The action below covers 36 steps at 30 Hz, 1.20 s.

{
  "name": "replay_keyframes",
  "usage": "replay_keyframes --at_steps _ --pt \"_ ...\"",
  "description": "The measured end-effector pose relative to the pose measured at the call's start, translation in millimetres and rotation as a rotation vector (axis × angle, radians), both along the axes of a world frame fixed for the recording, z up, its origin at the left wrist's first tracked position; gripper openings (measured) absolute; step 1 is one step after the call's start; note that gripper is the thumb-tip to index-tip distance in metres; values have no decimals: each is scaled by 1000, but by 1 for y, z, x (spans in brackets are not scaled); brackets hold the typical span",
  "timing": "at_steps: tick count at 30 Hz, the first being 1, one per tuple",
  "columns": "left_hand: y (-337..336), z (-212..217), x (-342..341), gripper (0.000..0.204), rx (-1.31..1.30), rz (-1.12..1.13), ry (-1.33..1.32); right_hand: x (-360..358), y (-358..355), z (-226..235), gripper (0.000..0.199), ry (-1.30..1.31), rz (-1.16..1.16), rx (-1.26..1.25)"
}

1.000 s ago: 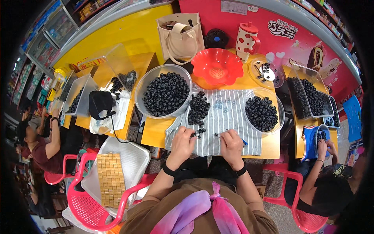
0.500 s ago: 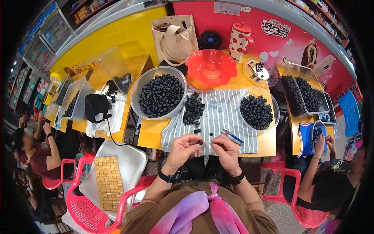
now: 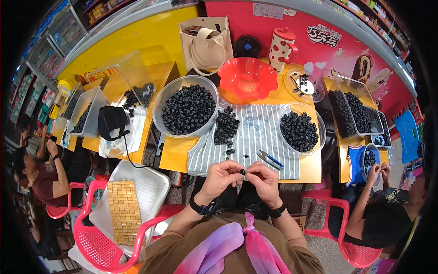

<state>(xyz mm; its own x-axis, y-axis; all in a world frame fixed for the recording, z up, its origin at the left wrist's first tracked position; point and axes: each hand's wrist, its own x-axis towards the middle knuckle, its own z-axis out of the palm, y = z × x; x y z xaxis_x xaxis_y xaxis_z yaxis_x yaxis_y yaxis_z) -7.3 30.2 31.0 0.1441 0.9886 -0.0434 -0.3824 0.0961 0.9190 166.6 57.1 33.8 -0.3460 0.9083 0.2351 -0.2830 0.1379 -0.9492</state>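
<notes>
Yellow table (image 3: pixel 171 157): carries everything listed below; its near edge runs just ahead of the person's hands.

Striped cloth (image 3: pixel 264 137): the landmark, spread at the table's middle, its near hem hanging at the table edge. The cloth's centre strip is mostly bare, with only a few stray beads.

Large clear bowl (image 3: pixel 157 121): left of the cloth, touching its far left corner, full of black beads.

Red scalloped bowl (image 3: pixel 247 77): beyond the cloth's far edge.

Smaller clear bowl (image 3: pixel 319 128): on the cloth's right end, holding black beads, its rim near the table's right edge.

Loose heap of black beads (image 3: pixel 226 125): on the cloth's left part, beside the large bowl.

Scissors (image 3: pixel 269 158): blue-handled, lying on the cloth's near right part, just ahead of the right hand.

Left hand (image 3: pixel 221 176): raised over the cloth's near hem, fingers curled inward, thumb and forefinger pinched.

Right hand (image 3: pixel 264 179): alongside, fingertips meeting the left's, likewise pinched.

Single black bead (image 3: pixel 242 172): gripped between the fingertips of both hands, above the cloth's near hem; which hand has the firmer hold cannot be told.
</notes>
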Motion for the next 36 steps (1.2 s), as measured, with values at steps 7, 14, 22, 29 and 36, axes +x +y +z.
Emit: replay_keyframes --at_steps 7,14,22,29,36 --pt "-2 -5 2 17 -10 -67 -104 11 6 4 9 -156 66 -60" --pt "-16 -38 6 18 -246 -186 -557 19 14 11 11 -377 194 -26" --pt "-6 -41 3 33 -260 -127 -667 -5 40 7 15 -636 -65 276" --pt "-3 -40 2 30 -301 14 -783 -21 44 2 13 -889 -194 532" --pt "-2 -48 1 24 -255 -10 -771 -13 46 -13 10 -1086 -209 709"
